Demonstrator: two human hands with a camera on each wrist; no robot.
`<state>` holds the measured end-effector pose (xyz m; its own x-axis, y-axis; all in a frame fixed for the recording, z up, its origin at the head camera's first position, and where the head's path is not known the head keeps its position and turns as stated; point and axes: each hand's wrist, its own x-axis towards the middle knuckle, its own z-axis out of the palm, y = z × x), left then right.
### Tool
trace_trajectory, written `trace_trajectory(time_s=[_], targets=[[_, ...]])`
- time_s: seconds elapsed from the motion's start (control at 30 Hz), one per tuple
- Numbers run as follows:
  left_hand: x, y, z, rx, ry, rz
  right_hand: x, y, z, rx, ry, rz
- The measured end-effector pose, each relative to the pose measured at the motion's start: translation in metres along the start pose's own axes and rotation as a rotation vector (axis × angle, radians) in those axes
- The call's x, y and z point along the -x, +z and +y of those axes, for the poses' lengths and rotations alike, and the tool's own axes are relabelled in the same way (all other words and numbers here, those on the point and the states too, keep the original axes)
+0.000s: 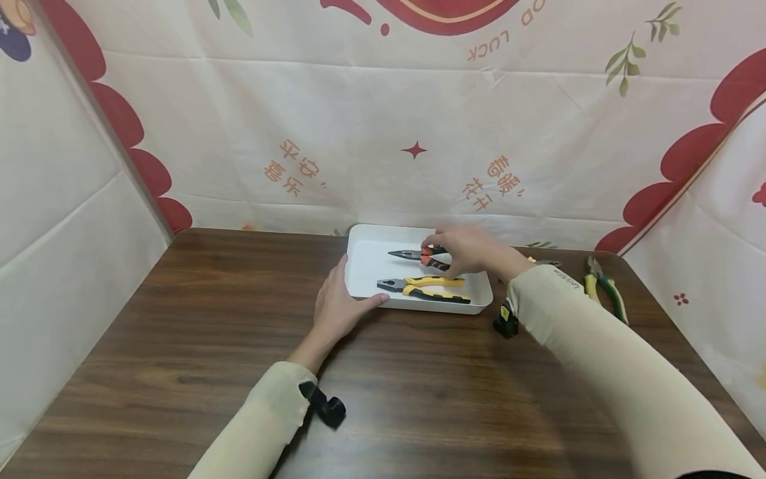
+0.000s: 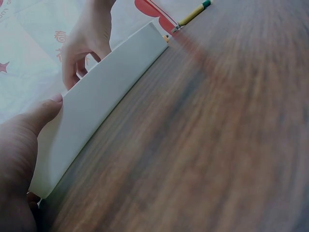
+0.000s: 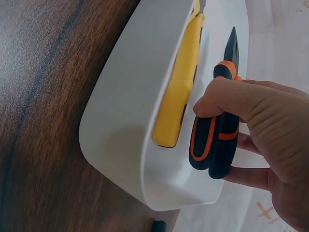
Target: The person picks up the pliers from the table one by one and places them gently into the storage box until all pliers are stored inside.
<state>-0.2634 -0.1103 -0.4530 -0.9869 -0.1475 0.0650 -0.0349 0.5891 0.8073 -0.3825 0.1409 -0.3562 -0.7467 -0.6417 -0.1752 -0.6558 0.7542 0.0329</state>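
A white tray stands near the table's back edge. My left hand grips its front left corner, thumb against the front wall and fingers along the left side. Within the tray lie combination pliers with yellow and black handles, jaws pointing left. Over the tray's back part, my right hand holds needle-nose pliers by their black and orange handles, thumb on one side and fingers on the other. Their tip points left in the head view. Whether these pliers touch the tray floor, I cannot tell.
To the right of the tray lie pliers with green and yellow handles. Another tool is partly hidden behind the right sleeve. A printed white cloth hangs behind the brown wooden table, with more cloth at both sides.
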Motion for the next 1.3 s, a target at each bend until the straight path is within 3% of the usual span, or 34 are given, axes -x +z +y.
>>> trace_trajectory(time_s=[0.77,1.3], targets=[[-0.001,-0.001,0.000,-0.004,0.009,0.007,-0.012,0.009,-0.002,-0.048,-0.017,-0.066],[-0.001,0.000,0.000,0.001,0.025,0.006,-0.016,0.015,0.004,-0.149,-0.031,-0.128]])
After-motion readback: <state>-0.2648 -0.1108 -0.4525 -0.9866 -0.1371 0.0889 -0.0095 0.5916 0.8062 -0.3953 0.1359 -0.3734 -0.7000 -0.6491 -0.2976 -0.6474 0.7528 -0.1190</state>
